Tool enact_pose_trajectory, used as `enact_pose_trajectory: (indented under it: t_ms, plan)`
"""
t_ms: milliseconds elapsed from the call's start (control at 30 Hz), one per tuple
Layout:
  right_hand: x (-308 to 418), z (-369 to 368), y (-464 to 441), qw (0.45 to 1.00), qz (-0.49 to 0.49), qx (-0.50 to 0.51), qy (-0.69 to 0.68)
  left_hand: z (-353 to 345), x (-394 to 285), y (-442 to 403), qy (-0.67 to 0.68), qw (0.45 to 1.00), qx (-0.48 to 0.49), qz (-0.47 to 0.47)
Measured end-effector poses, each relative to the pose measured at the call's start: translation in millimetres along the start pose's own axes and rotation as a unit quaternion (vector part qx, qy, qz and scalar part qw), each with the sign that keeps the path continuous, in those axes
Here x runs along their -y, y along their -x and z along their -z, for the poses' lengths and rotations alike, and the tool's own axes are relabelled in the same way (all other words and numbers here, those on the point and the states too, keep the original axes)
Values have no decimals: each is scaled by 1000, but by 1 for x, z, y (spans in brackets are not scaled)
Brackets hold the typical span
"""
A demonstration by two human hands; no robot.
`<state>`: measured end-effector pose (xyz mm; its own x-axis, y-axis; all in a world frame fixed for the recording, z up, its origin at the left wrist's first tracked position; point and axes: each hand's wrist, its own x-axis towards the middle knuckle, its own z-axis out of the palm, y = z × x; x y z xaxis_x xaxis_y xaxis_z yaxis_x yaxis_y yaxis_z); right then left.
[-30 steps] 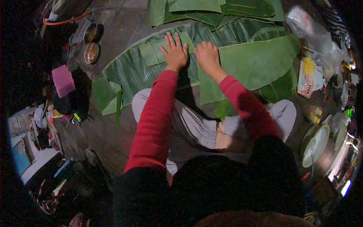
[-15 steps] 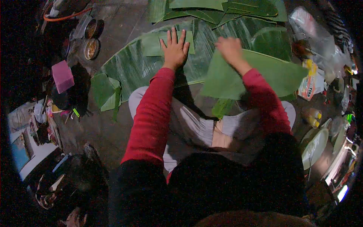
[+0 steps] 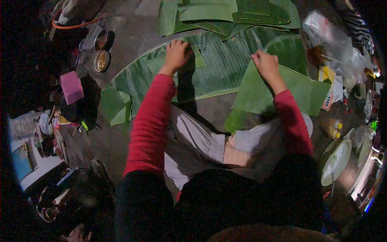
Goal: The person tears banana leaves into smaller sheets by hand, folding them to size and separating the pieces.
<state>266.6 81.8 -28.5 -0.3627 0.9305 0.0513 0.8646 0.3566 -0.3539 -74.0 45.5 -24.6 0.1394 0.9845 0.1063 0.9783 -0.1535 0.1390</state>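
Observation:
A large dark green banana leaf (image 3: 219,60) lies spread on the floor in front of my crossed legs. On it rests a small, paler leaf piece (image 3: 198,57), partly covered by my left hand (image 3: 176,54). That hand's fingers are bent and drawn together near the piece's far edge, and what they grip is hidden. My right hand (image 3: 267,63), closed, pinches the upper left corner of a wide light green banana leaf piece (image 3: 282,90), which slants over the large leaf's right part and my right knee.
More cut leaves (image 3: 205,13) are stacked beyond. A folded leaf (image 3: 115,105) lies left, near a pink box (image 3: 71,87) and two round containers (image 3: 101,60). Right are plastic bags (image 3: 328,36), small yellow-capped bottles (image 3: 335,128) and a pale round basin (image 3: 336,162).
My left hand has gone from flat and spread to curled, moving slightly left. The right hand has moved right and down with the wide leaf piece. The small piece now lies tilted.

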Motion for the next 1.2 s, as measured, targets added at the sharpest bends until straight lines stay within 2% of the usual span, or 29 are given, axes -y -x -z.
enact_pose_trajectory:
  t_ms: [33, 100, 167, 233, 300, 367, 433, 500, 533, 600, 633, 700, 767, 833, 867, 967, 1033, 1067, 1133, 1200]
  plan:
    - [-3, -2, 0, 1000, -4, 0, 20, 8, 9, -5, 37, 998, 36, -19]
    - [-9, -5, 2, 999, -9, -3, 40, 38, 20, -14, 73, 997, -1, 40]
    - [-13, -4, 6, 999, 13, -14, 40, 86, 46, -22, 49, 997, -50, 30]
    - [-11, -3, 8, 999, 32, -28, 22, 123, 79, -42, -24, 998, -57, -5]
    - [-2, -2, 6, 998, 50, -41, 6, 155, 74, -60, -97, 991, -89, -31]
    - [19, -4, 0, 979, 148, -131, -40, 166, 58, -101, -173, 974, -49, -140]
    - [48, -6, -6, 959, 183, -196, -95, 150, 40, -150, -263, 944, -22, -197]
    - [77, -15, -11, 940, 234, -214, -128, 143, -23, -170, -132, 971, 14, -197]
    - [94, -12, -13, 925, 273, -209, -163, 128, -44, -174, -125, 971, 12, -204]
    - [124, -12, -14, 898, 319, -224, -202, 90, -70, -171, 27, 987, -91, -128]
    - [133, -15, -15, 888, 328, -246, -207, 71, -68, -172, 31, 987, -91, -129]
    - [134, -27, -24, 905, 302, -217, -205, 46, -61, -172, 49, 961, -121, -244]
    - [125, -35, -31, 920, 272, -189, -211, 30, -51, -136, 100, 980, -23, -170]
    - [92, -33, -33, 919, 188, -210, -277, 15, -38, -92, 187, 973, 93, -93]
    - [71, -30, -31, 941, 137, -195, -242, 10, -33, -69, 139, 974, 82, -162]
    - [3, -10, -15, 987, 35, -119, -98, 1, -54, -22, 145, 976, 113, -117]
    - [-26, 3, 0, 997, 13, -82, -6, -17, -61, -10, 69, 989, 69, -109]
    - [-35, 5, 6, 997, 12, -82, -2, -17, -65, -8, 70, 992, 61, -85]
    - [-49, 3, 15, 994, 49, -47, 91, -17, -69, -11, 67, 992, 74, -80]
    - [-46, 8, 16, 993, 64, -34, 91, -15, -66, -12, 60, 992, 88, -74]
